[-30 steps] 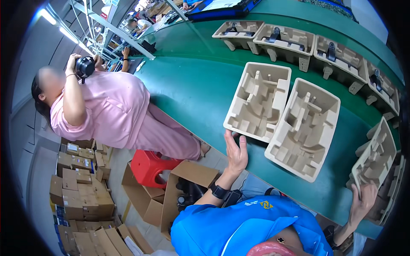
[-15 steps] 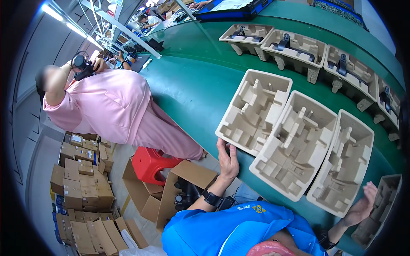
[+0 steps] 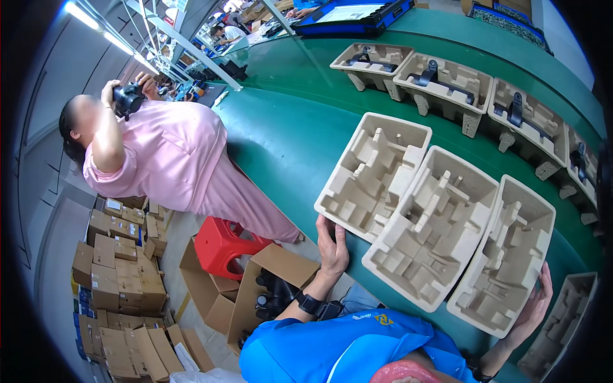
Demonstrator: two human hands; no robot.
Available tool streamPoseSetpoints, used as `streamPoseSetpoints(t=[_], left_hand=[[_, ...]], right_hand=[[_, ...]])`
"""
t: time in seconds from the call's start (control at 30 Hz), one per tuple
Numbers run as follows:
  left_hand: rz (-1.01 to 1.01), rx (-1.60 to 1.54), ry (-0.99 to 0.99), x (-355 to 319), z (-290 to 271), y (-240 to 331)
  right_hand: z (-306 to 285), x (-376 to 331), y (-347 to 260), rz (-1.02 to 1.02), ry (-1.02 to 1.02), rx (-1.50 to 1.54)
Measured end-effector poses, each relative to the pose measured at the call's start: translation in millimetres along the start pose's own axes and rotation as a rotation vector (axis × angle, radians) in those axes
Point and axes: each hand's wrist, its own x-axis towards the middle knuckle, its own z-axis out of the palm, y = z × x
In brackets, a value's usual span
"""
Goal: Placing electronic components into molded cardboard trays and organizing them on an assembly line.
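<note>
Three beige molded-pulp trays stand side by side in front of me on the green table: a left tray (image 3: 377,175), a middle tray (image 3: 435,230) and a right tray (image 3: 507,255). Their molded hollows hold nothing. My left hand (image 3: 333,249) rests its outstretched fingers against the near left corner of the left tray. At the other end of the row, my right hand (image 3: 535,305) lies along the outer side of the right tray, fingers extended; part of it is hidden behind the rim.
Several pulp trays (image 3: 440,75) holding black parts line the far side. Another pulp tray (image 3: 562,325) lies at lower right. An open carton (image 3: 287,265) with black items and a red stool (image 3: 223,246) stand left, near a person in pink (image 3: 166,147) holding a black camera (image 3: 129,99).
My right hand has come in from the right onto the right tray's side. The three trays have shifted slightly left and toward me, my left hand with them. The person in pink has moved the camera.
</note>
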Motion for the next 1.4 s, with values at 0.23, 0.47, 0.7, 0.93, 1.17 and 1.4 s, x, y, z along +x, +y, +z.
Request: streamPoseSetpoints(t=[0.23,0.47,0.7,0.93,1.17,1.4], left_hand=[[-0.011,0.019,-0.006,-1,2,2],[0.006,0.034,-0.006,-1,0,2],[0.078,0.093,0.052,1,0,5],[-0.022,0.008,-0.029,-3,-5,3],[-0.025,0.000,-0.019,-5,-7,3],[-0.014,-0.008,-0.008,-4,-10,0]], right_hand=[[-4,-3,-2,-0.002,-0.011,-0.008],[-14,-3,3,-0.005,-0.033,-0.043],[-8,-3,-2,-0.031,-0.059,-0.069],[0,-8,-13,-0.048,-0.055,-0.070],[3,-10,-20,-0.072,-0.059,-0.201],[4,-12,-16,-0.089,-0.055,-0.215]])
